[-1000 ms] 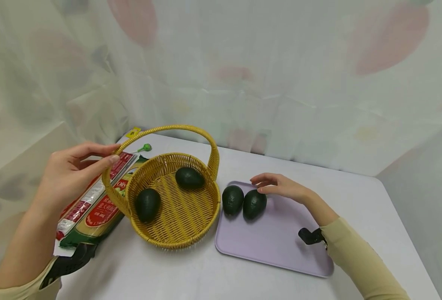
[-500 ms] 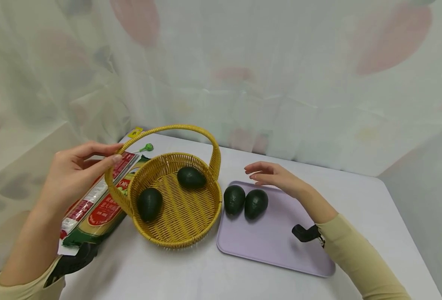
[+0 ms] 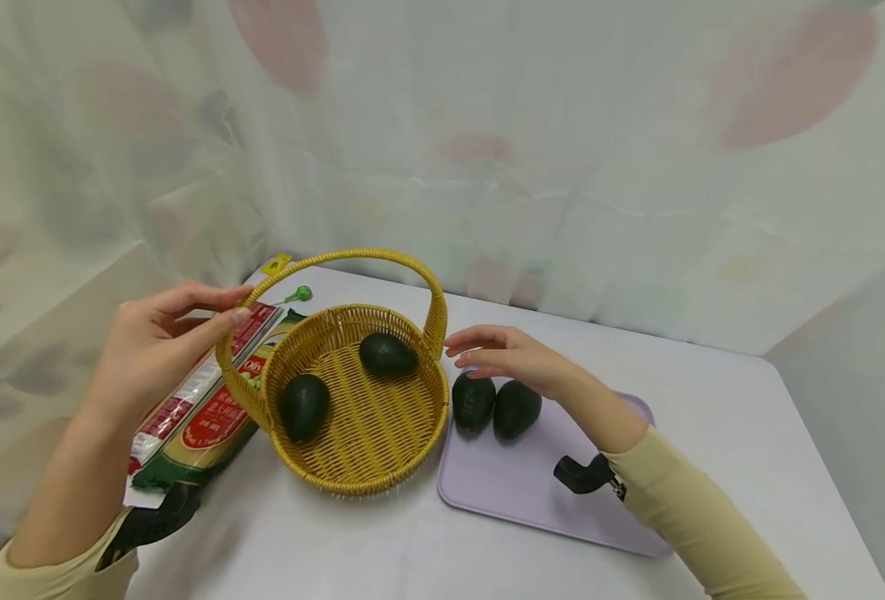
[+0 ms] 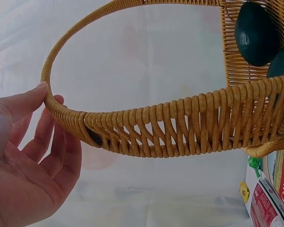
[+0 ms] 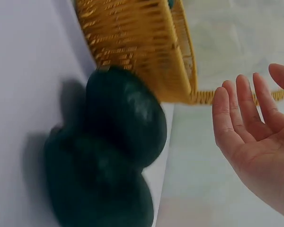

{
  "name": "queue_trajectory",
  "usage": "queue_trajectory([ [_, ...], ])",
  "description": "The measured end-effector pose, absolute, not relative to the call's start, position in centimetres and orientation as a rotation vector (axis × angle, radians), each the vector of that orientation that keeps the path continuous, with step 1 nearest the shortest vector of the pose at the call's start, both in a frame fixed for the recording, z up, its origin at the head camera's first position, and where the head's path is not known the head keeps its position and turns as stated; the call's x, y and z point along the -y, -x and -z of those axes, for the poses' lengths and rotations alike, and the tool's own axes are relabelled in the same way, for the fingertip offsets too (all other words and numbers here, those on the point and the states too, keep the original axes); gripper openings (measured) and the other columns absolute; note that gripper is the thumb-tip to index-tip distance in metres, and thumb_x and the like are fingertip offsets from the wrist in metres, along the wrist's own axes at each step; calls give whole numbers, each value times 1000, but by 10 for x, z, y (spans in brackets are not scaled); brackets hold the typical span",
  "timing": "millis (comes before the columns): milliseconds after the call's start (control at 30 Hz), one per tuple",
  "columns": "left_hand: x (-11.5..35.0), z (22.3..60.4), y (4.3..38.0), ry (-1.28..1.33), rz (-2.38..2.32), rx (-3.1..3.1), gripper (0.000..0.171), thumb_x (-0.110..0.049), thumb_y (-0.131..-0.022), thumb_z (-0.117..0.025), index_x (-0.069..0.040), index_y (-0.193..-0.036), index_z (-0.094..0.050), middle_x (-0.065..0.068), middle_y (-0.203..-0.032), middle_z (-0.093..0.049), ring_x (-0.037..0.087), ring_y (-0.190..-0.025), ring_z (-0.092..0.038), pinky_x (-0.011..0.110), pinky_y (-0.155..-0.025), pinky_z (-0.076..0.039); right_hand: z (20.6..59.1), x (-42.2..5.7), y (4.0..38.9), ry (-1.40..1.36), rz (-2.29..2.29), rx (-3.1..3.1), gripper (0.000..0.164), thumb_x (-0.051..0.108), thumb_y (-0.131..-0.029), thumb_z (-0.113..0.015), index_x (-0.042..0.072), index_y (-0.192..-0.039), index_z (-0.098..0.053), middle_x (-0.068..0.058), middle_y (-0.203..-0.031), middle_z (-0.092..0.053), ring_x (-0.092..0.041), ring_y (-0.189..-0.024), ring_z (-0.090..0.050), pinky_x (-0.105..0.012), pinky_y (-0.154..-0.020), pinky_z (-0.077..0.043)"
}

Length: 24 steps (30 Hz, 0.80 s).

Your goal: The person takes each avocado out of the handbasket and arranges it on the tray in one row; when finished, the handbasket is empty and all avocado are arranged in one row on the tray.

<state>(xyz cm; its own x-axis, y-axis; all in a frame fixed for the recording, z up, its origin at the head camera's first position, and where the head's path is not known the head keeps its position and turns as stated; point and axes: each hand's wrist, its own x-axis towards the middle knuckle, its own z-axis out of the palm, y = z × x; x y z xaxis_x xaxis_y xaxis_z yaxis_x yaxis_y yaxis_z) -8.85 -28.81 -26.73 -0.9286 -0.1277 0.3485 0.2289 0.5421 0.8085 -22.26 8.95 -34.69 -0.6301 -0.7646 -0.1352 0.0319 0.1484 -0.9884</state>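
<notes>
My left hand pinches the handle of a yellow wicker basket between thumb and fingers; the left wrist view shows the thumb on one side of the handle. Two dark green avocados lie inside, a left avocado and a back avocado. My right hand hovers with loosely extended fingers, holding nothing, beside the basket's right side. Beneath it, two more avocados sit side by side on a lilac tray: a nearer-basket avocado and a right avocado.
Left of the basket lie a green-and-red pasta package and a red-and-white packet. A green-headed lollipop and a yellow item are behind them. A patterned curtain hangs along the back of the white table.
My right hand has risen off the right-hand avocado on the tray and moved left toward the basket. The left hand keeps its pinch on the handle. The head view has shifted slightly.
</notes>
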Motion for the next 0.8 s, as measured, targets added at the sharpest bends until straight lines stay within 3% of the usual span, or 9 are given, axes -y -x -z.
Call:
queue_trajectory([
  [167,288,267,88,97,1350,2414,22,-8,-89,-72,-11,-111,-74,-8,-109,-71,4,-83,-71,12,-73,-52,345,-70,220,787,1520,-1725,39,11,-98,-58,0,-135,-53,-14,-138,-54,-37,-129,-46,-44,-101,-45],
  [367,287,267,87,77,1351,2421,21,-10,-89,-72,-11,-110,-74,-9,-109,-71,4,-85,-70,12,-75,-51,344,-45,218,846,1454,-1739,36,16,-97,-60,7,-133,-58,-5,-128,-61,-25,-118,-58,-43,-100,-46],
  [633,286,266,87,61,1363,2424,22,-11,-89,-72,-8,-111,-73,-12,-108,-71,4,-86,-70,12,-75,-51,341,-12,216,847,1418,-1700,37,14,-97,-62,6,-132,-58,-10,-132,-58,-22,-119,-57,-40,-99,-48],
  [800,286,266,87,56,1373,2431,25,-13,-90,-71,-4,-113,-71,-15,-109,-70,4,-87,-70,12,-75,-52,338,8,216,847,1370,-1715,35,16,-97,-62,10,-131,-59,-5,-131,-59,-18,-120,-56,-37,-97,-49],
])
